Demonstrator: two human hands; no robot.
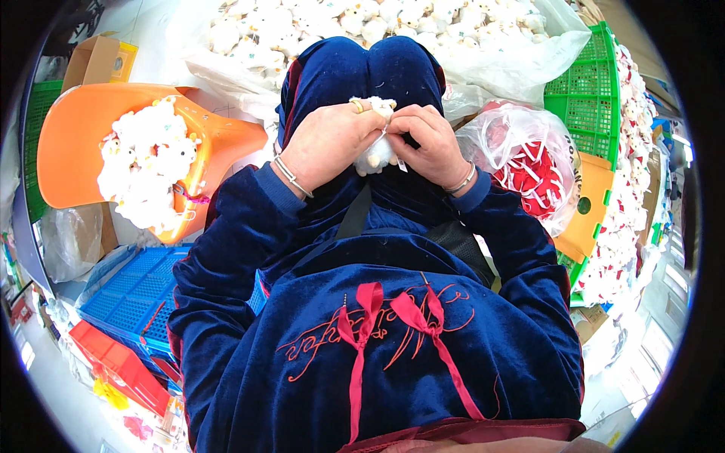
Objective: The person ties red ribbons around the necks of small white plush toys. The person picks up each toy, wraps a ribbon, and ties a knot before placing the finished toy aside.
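Observation:
Over my lap, a small white plush toy point(375, 157) is held between both hands, its head toward my knees and its rounded body toward me. My left hand point(328, 140) is closed around the toy's left side, a ring on one finger. From the right, my right hand point(430, 143) pinches at the toy's neck, with thumb and forefinger together. A thin white strand seems to show there, too fine to make out fully. A small white tag sticks out beside the toy's body. The fingers hide much of the toy's middle.
An orange chair point(72, 147) at left bears piled white plush toys point(151, 162). More plush toys point(377, 23) lie in clear plastic beyond my knees. At right are a clear bag point(483, 136) of red-and-white pieces point(529, 181) and a green crate point(581, 98). Blue crates point(136, 291) stand lower left.

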